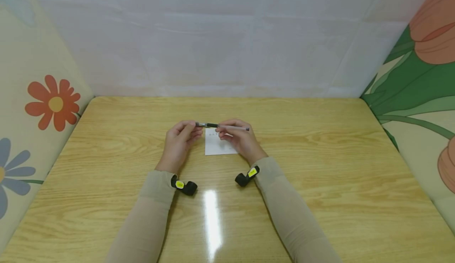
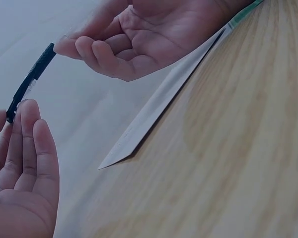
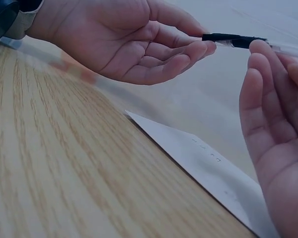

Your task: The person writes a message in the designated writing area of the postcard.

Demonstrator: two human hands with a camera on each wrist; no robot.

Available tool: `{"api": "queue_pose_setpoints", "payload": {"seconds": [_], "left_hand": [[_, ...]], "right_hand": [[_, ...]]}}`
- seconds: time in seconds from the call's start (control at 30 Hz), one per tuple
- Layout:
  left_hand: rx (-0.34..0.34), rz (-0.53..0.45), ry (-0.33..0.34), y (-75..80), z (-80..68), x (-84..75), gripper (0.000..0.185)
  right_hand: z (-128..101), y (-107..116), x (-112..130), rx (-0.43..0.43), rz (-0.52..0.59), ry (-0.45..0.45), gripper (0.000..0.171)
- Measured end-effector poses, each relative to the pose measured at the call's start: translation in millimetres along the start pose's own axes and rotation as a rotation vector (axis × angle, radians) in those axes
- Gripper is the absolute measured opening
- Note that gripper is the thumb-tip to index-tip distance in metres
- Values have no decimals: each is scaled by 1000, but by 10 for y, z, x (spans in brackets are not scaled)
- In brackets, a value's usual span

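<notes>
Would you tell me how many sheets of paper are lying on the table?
1: the paper lies on the table beneath the pen, between both hands.

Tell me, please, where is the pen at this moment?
In the head view the pen is held level above the table's middle, its left end pinched by the left hand and its middle by the right hand, just over the white paper.

Both hands hold a pen (image 1: 222,126) level above the wooden counter (image 1: 320,184): the left hand (image 1: 179,142) pinches its dark end, the right hand (image 1: 239,140) grips the pale barrel. A small white paper (image 1: 215,146) lies beneath them
</notes>
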State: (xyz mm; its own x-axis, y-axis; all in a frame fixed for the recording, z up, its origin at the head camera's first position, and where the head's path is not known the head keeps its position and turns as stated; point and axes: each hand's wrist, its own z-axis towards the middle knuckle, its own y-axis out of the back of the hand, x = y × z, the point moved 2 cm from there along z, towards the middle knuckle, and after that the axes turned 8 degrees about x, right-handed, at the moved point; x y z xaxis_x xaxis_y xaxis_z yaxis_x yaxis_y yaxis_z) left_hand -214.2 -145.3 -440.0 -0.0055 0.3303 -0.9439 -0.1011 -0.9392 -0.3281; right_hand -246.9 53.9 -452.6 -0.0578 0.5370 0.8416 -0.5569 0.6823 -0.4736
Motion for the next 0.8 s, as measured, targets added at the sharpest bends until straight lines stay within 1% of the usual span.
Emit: {"api": "queue_pose_setpoints", "payload": {"seconds": [0.1, 0.17, 0.2, 0.27, 0.3, 0.37, 0.43, 0.5, 0.53, 0.63, 0.67, 0.77, 0.8], "left_hand": [[2, -2, 2, 0, -3, -4, 12], [1, -4, 3, -1, -4, -6, 13], [0, -8, 2, -2, -4, -7, 13], [-3, -18, 0, -2, -4, -6, 14], [-4, -25, -3, -4, -3, -6, 14], [-7, -40, -9, -11, -5, -8, 17], [-11, -47, -15, -13, -8, -11, 19], [-21, -44, -19, -15, -10, -15, 20], [-25, -40, -19, -14, -12, -18, 20], [-33, -25, -21, -14, -12, -28, 18], [-34, -23, -22, -14, -11, -31, 18], [-31, -25, -28, -13, -6, -36, 16], [-33, -28, -30, -17, -7, -37, 16]], "right_hand": [[-1, -12, 10, 30, 63, 4, 34], [-3, -19, 12, 58, 85, 3, 37], [-4, -20, 10, 72, 95, 2, 36], [-5, -20, 1, 98, 109, -2, 24], [-6, -16, -3, 108, 111, -7, 24], [-8, -10, -10, 121, 107, -16, 14], [-7, -8, -14, 129, 99, -28, 21], [-7, -13, -15, 136, 95, -44, 22], [-7, -15, -17, 141, 96, -52, 27], [-10, -26, -20, 141, 86, -79, 12], [-12, -30, -20, 136, 77, -90, 12], [-18, -38, -24, 114, 46, -122, 29], [-19, -42, -25, 107, 35, -132, 31]]}}
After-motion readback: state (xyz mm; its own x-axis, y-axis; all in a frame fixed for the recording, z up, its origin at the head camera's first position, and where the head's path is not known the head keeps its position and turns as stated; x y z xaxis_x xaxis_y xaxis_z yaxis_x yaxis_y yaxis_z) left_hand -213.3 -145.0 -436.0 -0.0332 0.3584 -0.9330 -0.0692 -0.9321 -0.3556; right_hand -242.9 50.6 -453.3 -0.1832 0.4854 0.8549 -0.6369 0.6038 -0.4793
